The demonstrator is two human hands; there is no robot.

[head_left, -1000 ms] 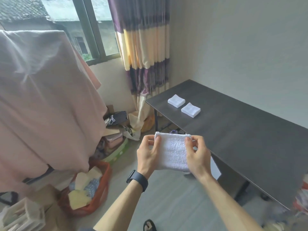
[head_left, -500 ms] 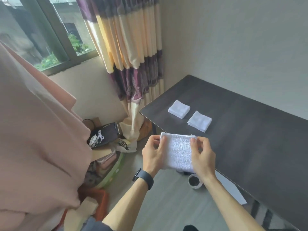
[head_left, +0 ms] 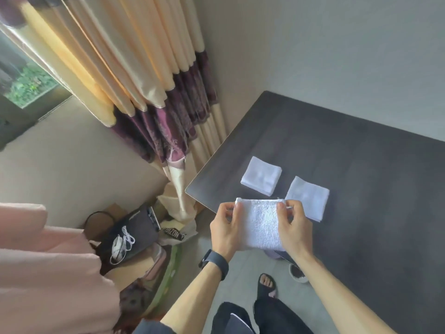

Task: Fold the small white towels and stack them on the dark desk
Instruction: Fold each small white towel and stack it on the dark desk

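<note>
Left hand [head_left: 227, 229] and right hand [head_left: 294, 229] pinching the top corners of a small white towel [head_left: 261, 225], held up over the near edge of the dark desk [head_left: 361, 165], two folded towels [head_left: 261, 175] [head_left: 308, 198] lying side by side just beyond, striped curtain [head_left: 144, 75] far left

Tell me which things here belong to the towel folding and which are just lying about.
Job: white towel, pinched at its top corners by left hand and right hand; left folded pile and right folded pile, side by side on the dark desk.
Lying about: striped curtain, pink cloth, dark bag and small bowl on the floor.
</note>
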